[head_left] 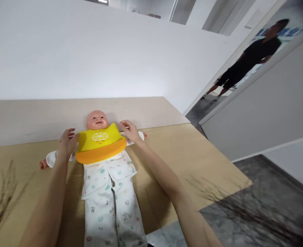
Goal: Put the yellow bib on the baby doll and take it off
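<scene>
A baby doll lies on its back with its arms spread, dressed in a white printed top and trousers. Over its chest is a yellow bib with a white citrus-slice print and an orange pocket along the lower edge. Beside the bib's left edge is my left hand, fingers apart and slightly bent, thumb close to the yellow material. My right hand hovers by the bib's upper right corner, open, fingers loosely bent. Neither hand visibly grips anything. The bib's neck fastening is hidden.
The doll lies on a wooden table, with a pale board along its far side and a white wall behind. To the right, a person in dark clothes stands beyond a doorway. Dark blurred strands cross both lower corners.
</scene>
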### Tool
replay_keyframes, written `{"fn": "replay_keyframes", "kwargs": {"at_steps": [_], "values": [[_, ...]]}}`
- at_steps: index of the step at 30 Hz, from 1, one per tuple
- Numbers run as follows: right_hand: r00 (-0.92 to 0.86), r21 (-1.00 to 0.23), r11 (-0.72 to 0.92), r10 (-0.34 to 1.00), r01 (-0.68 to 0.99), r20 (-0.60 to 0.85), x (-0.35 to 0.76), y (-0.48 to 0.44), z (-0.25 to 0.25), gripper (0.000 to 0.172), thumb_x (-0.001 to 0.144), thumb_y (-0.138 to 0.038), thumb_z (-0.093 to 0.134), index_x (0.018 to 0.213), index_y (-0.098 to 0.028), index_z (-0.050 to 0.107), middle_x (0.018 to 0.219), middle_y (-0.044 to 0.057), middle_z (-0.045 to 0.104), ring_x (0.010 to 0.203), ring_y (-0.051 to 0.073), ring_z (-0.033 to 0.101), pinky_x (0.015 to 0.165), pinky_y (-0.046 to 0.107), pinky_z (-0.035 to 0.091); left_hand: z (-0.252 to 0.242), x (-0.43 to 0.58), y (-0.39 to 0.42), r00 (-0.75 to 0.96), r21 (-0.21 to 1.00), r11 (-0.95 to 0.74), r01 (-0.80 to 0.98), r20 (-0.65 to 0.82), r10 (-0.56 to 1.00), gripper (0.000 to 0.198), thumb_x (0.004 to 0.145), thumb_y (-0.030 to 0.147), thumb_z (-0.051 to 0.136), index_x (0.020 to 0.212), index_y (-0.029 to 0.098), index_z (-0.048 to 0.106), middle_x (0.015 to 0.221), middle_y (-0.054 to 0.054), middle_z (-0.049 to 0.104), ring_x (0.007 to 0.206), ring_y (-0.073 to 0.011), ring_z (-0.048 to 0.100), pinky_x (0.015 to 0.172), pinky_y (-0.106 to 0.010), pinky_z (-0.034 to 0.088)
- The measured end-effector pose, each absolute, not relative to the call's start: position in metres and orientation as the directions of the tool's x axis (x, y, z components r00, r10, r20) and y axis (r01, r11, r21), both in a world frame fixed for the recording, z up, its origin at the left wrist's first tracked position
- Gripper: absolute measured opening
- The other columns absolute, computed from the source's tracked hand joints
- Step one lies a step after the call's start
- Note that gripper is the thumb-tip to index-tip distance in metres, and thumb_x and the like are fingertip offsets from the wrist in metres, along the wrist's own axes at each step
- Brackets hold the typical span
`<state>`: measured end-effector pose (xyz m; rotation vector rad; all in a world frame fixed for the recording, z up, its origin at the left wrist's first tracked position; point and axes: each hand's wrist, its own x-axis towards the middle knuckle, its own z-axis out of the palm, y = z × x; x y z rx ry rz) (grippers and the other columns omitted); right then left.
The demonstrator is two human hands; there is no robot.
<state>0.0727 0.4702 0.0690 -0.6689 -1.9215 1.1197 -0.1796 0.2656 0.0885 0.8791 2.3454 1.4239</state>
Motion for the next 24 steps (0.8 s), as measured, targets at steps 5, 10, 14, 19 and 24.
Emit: {"fn": "replay_keyframes", "kwargs": {"at_steps": [5,10,14,19,24], "values": [[-0.689,-0.583,0.812,0.411,-0.021,0.597,0.125,0.416,0.072,0.032,0.101,-0.046,0.062,0.12,-0.023,0.074,0.137,0.011,0.067,0.128,0.023,0.062,0.114,0.041,0.048,0.098,-0.138,0.213,-0.522,0.66,0.167,0.733,0.387,0.76,0.037,0.086,0.047,0.063,0.106,0.02,0.076,0.083,-0.001,0.063,0.074,-0.0167,0.059,0.077,-0.031,0.05],[-0.741,-0.482,0.876,0.335,0.017,0.582,0.127,0.397,0.063,0.032,0.097,-0.045,0.072,0.12,-0.025,0.078,0.138,0.01,0.067,0.135,0.024,0.057,0.119,0.043,0.044,0.091,-0.117,0.178,-0.07,0.17,-0.055,0.984,0.648,0.758,0.042,0.095,0.057,0.062,0.102,0.019,0.08,0.092,-0.009,0.07,0.087,-0.0287,0.062,0.088,-0.044,0.05],[-0.716,-0.472,0.879,0.375,0.072,0.589,0.12,0.398,0.057,0.03,0.098,-0.044,0.07,0.118,-0.023,0.079,0.132,0.011,0.07,0.129,0.023,0.061,0.116,0.041,0.047,0.086,-0.112,0.175,0.07,-0.039,-0.06,0.997,0.722,0.689,0.034,0.098,0.047,0.063,0.103,0.018,0.08,0.098,-0.012,0.071,0.092,-0.0313,0.061,0.085,-0.044,0.05],[-0.689,-0.464,0.878,0.41,0.121,0.598,0.119,0.389,0.054,0.033,0.101,-0.044,0.065,0.121,-0.021,0.077,0.135,0.012,0.069,0.129,0.022,0.061,0.117,0.04,0.046,0.083,-0.1,0.18,0.06,-0.071,-0.004,0.997,0.796,0.602,0.022,0.097,0.035,0.067,0.099,0.017,0.079,0.098,-0.012,0.073,0.088,-0.03,0.062,0.082,-0.042,0.051],[-0.622,-0.513,0.847,0.48,0.143,0.618,0.14,0.386,0.048,0.033,0.104,-0.043,0.058,0.124,-0.021,0.072,0.138,0.013,0.065,0.133,0.024,0.058,0.118,0.042,0.044,0.064,-0.102,0.157,-0.226,0.214,0.087,0.973,0.803,0.551,0.03,0.095,0.04,0.066,0.11,0.016,0.075,0.104,-0.013,0.073,0.092,-0.0272,0.066,0.09,-0.041,0.052]]}}
